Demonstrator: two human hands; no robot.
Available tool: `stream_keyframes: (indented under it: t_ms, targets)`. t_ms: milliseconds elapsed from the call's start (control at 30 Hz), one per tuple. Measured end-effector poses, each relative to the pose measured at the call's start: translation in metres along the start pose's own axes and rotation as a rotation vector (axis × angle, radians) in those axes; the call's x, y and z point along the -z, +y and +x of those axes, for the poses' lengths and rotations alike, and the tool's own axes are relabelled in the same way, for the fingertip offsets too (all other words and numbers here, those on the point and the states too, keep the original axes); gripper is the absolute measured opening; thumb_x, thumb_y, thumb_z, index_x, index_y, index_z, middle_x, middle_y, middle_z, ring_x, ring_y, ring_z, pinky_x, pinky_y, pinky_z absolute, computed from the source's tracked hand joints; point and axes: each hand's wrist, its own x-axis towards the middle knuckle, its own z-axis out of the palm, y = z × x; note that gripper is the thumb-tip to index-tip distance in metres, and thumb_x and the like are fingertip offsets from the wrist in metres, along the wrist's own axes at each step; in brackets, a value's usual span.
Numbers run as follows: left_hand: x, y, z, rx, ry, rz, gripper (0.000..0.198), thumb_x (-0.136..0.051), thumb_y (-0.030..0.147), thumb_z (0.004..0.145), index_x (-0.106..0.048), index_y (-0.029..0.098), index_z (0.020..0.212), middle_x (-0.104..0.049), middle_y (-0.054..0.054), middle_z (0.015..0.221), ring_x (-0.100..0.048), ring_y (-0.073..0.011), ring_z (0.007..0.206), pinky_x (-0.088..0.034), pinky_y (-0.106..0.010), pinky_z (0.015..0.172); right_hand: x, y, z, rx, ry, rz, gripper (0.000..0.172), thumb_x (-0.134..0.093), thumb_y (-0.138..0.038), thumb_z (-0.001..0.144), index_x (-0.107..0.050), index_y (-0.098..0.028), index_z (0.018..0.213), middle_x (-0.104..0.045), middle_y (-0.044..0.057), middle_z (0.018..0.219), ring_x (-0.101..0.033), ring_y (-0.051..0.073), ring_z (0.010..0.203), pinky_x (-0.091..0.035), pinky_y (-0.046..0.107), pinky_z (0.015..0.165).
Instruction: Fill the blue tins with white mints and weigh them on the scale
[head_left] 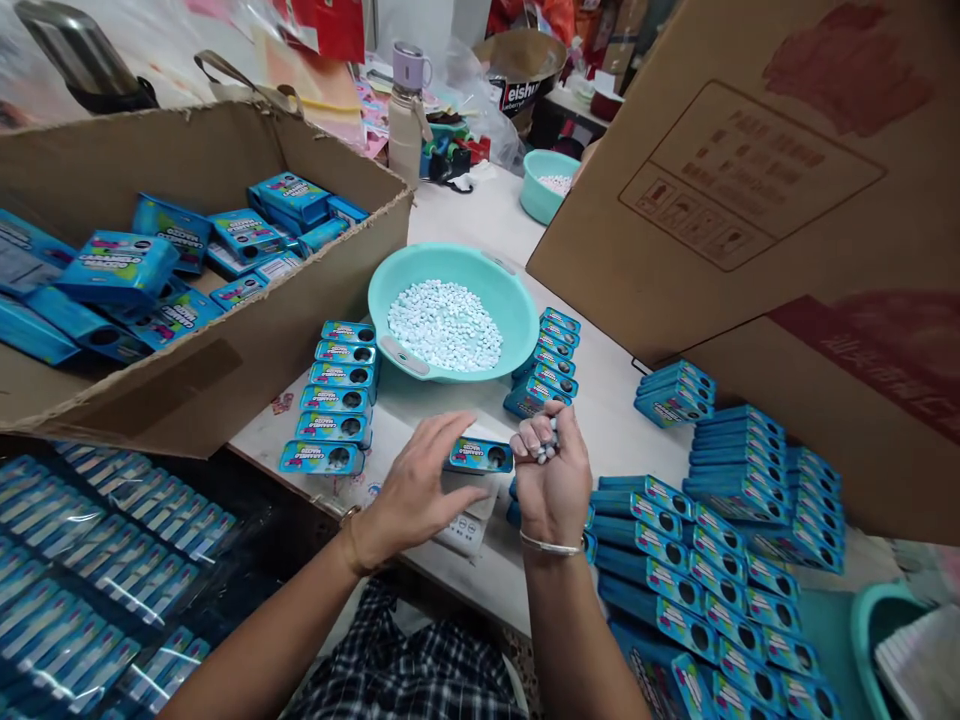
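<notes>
My right hand (pixel 551 465) is turned palm up, its fingers curled around several small pale candies (pixel 546 447). Just left of it, a small blue candy box (pixel 480 455) with a dark round hole stands on a white scale (pixel 461 530). My left hand (pixel 427 480) has thumb and fingers spread about the left end of this box; whether it touches the box I cannot tell. Beyond both hands is a turquoise basin (pixel 495 285) with a layer of pale candies in it.
Rows of blue boxes flank the basin, at left (pixel 330 400) and right (pixel 555 350). More boxes (pixel 705 570) are packed together at right. A cardboard carton (pixel 247 360) of boxes stands at left; a large carton (pixel 750 230) rises at right. Bottles (pixel 405 130) stand behind.
</notes>
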Motion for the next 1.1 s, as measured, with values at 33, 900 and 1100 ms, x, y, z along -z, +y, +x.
stream_keyframes:
  t_ms: [33, 900, 1100]
  targets:
    - [-0.007, -0.001, 0.006, -0.027, -0.015, -0.016, 0.072, -0.074, 0.031, 0.077, -0.040, 0.026, 0.140, -0.051, -0.011, 0.136, -0.047, -0.0289, 0.127, -0.040, -0.049, 0.108, -0.001, 0.002, 0.000, 0.020, 0.002, -0.014, 0.021, -0.064, -0.040, 0.085, -0.056, -0.021, 0.085, -0.032, -0.010, 0.059, -0.034, 0.005, 0.047, -0.032, 0.017, 0.047]
    - [0.026, 0.018, -0.018, 0.126, 0.398, -0.082, 0.039, -0.069, 0.031, 0.082, -0.061, 0.023, 0.119, -0.062, -0.008, 0.120, -0.058, -0.0245, 0.113, -0.050, -0.041, 0.098, 0.014, -0.028, 0.000, -0.038, -0.048, 0.078, 0.016, -0.058, -0.032, 0.089, -0.055, -0.020, 0.079, -0.026, -0.010, 0.058, -0.029, 0.004, 0.044, -0.030, 0.015, 0.043]
    - [0.047, 0.013, -0.071, 0.319, 0.625, -0.203, 0.026, -0.067, 0.026, 0.083, -0.066, 0.022, 0.109, -0.067, -0.004, 0.104, -0.064, -0.0192, 0.098, -0.051, -0.034, 0.093, 0.034, -0.044, -0.004, -0.052, -0.002, 0.195, 0.010, -0.058, -0.024, 0.089, -0.056, -0.019, 0.080, -0.039, -0.008, 0.062, -0.040, 0.004, 0.050, -0.039, 0.016, 0.048]
